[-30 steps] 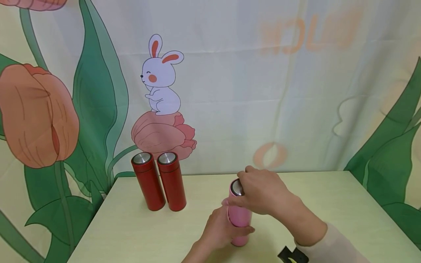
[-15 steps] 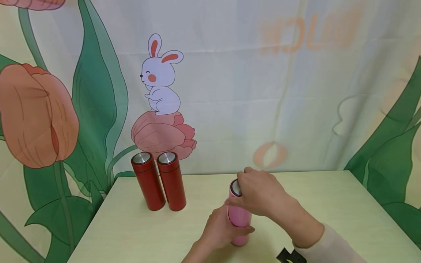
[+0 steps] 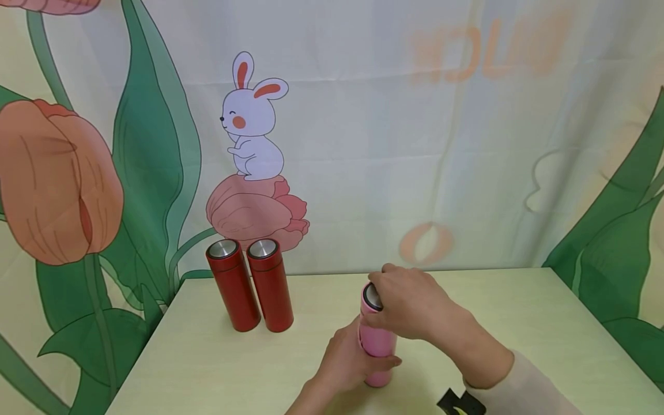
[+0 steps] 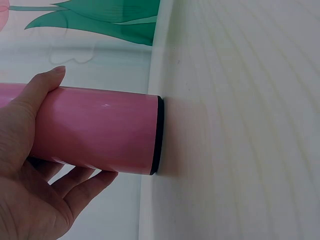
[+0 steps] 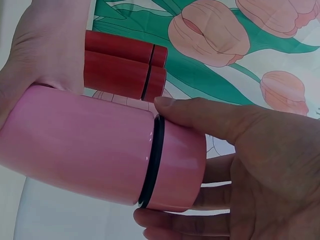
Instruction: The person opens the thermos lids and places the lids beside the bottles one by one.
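Note:
A pink thermos bottle (image 3: 377, 344) stands upright at the front of the table. My left hand (image 3: 344, 358) grips its body low down, thumb on one side and fingers on the other. In the left wrist view the black base (image 4: 157, 135) meets the tabletop. My right hand (image 3: 417, 301) holds the pink lid (image 5: 177, 162) from above, with thumb and fingers around its sides. A black ring (image 5: 151, 161) shows between lid and body. Part of the lid's silver top (image 3: 372, 297) is visible; the rest lies behind the right hand.
Two red thermos bottles, a left one (image 3: 236, 294) and a right one (image 3: 272, 294), stand side by side at the table's back left. Behind the pale table (image 3: 181, 357) hangs a printed curtain (image 3: 353, 144) with a rabbit and tulips.
The right hand has turned slightly on the lid, its fingertips shifting a little to the left. The left hand and the pink thermos bottle stay in place.

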### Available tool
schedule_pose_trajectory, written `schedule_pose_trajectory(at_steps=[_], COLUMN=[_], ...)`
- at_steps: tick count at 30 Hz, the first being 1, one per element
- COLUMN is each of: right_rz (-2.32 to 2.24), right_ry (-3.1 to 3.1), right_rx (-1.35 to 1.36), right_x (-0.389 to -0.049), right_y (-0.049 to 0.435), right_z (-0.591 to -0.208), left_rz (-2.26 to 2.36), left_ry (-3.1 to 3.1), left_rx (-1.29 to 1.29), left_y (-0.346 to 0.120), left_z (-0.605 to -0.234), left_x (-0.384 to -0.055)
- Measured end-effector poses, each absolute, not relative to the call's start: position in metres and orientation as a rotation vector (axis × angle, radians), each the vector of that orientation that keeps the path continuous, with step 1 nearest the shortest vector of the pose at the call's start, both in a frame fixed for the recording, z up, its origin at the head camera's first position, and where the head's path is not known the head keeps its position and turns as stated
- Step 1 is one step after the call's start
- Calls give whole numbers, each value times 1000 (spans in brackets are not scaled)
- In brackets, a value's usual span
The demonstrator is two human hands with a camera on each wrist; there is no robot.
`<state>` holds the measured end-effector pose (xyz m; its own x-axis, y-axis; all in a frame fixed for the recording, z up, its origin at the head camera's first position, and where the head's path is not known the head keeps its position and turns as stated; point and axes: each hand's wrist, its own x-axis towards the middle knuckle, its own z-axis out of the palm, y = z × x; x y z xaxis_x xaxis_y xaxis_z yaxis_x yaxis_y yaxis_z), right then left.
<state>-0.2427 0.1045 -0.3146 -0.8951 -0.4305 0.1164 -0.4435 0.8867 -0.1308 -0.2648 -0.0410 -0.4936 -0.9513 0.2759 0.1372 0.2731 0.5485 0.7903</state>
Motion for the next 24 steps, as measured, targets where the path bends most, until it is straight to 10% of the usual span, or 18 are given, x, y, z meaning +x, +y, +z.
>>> schedule_pose_trajectory(at_steps=[24], right_rz=[233], right_ry=[-2984], right_rx=[1002], right_x=[-244], right_y=[112], right_z=[-307], left_rz=[1424], left_ry=[2750], left_rx=[527], left_y=[-43], left_z=[-495], left_x=[-265])
